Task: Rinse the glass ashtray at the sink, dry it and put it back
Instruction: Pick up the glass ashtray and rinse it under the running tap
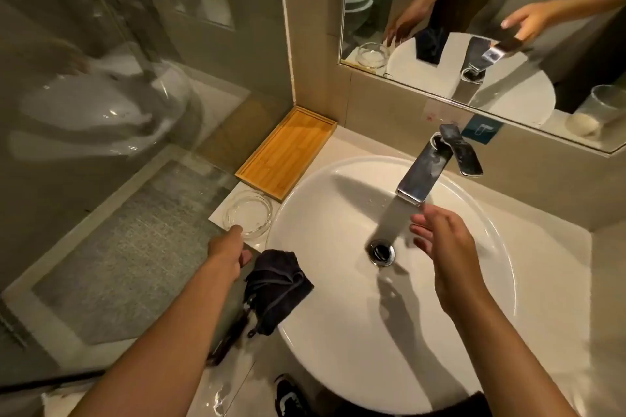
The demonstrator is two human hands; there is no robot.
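Observation:
The round clear glass ashtray (249, 214) sits on the counter left of the white round sink (474, 342), just in front of a wooden tray. My left hand (227, 252) is at the ashtray's near rim, a fingertip touching or almost touching it; nothing is held in it. My right hand (443, 247) hovers over the basin below the chrome faucet (427, 168), fingers spread and holding nothing. No water stream is clearly visible. A dark cloth (276, 291) lies draped over the sink's left rim.
An empty wooden tray (288, 152) stands in the counter's back left corner. A glass shower partition (101, 95) borders the counter on the left. A mirror (474, 27) hangs behind the faucet. The drain (382, 251) is in the basin's middle.

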